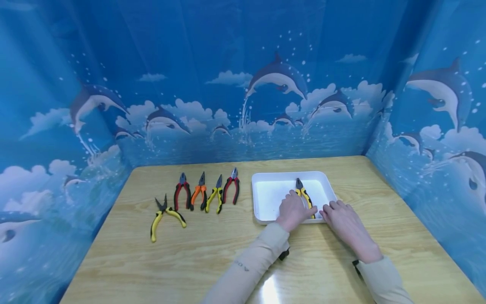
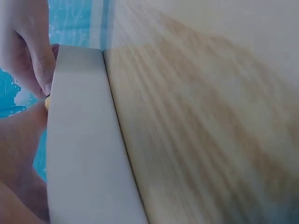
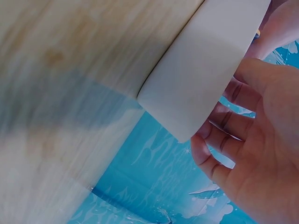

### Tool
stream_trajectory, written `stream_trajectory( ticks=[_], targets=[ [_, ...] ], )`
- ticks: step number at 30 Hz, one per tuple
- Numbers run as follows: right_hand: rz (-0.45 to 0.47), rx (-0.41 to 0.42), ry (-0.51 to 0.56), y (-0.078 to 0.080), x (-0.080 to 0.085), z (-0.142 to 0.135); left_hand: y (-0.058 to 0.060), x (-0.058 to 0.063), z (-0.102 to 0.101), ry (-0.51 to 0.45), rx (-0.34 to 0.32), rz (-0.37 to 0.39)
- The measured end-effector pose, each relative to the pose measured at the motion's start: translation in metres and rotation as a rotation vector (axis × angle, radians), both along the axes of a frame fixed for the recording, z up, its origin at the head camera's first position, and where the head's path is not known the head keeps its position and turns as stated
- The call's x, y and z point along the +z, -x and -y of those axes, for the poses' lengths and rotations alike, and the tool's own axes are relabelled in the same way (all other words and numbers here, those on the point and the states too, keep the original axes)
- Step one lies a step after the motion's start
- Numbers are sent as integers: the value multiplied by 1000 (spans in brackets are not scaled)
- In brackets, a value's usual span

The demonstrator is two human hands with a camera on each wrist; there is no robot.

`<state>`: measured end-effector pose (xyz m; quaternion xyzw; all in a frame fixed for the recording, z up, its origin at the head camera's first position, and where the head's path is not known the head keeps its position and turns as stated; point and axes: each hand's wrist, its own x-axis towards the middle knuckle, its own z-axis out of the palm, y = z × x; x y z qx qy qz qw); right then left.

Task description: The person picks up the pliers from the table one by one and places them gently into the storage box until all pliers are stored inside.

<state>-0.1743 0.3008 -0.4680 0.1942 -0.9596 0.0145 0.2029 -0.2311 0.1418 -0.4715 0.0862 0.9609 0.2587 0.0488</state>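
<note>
left hand (image 1: 293,212) grips yellow-black pliers (image 1: 306,196) in white tray (image 1: 265,195), right of frame centre. right hand (image 1: 344,221) curls fingers over tray's lower-right corner. five other pliers (image 1: 201,185) on table (image 1: 212,257), left of centre.

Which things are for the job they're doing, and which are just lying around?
For the job, it seems:
left hand
right hand
yellow-and-black pliers in the tray
white tray

Lying around, probably, for now:
left red-and-black pliers
orange-and-black long-nose pliers
closed yellow-and-black long-nose pliers
right red-and-black pliers
spread-open yellow-and-black long-nose pliers
</note>
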Motion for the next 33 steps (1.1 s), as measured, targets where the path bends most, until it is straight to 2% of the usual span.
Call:
stream_trajectory(
  ticks=[5, 9, 15, 21, 24, 33],
  targets=[
    [-6, 7, -1, 0, 0, 1, 1, -2, 2, -46, 23, 8],
    [11, 3, -9, -1, 0, 0, 5, -3, 7, -30, -1, -18],
    [31, -6, -22, -1, -1, 0, 13, -2, 19, 40, -91, -74],
    [31, -10, -26, -1, -1, 0, 21, -5, 27, 162, -220, -209],
    [33, -15, -35, -1, 0, 0, 24, -4, 29, 204, -263, -253],
    [60, -38, -33, -1, 2, 0, 24, 9, 42, 260, -349, -162]
  ],
)
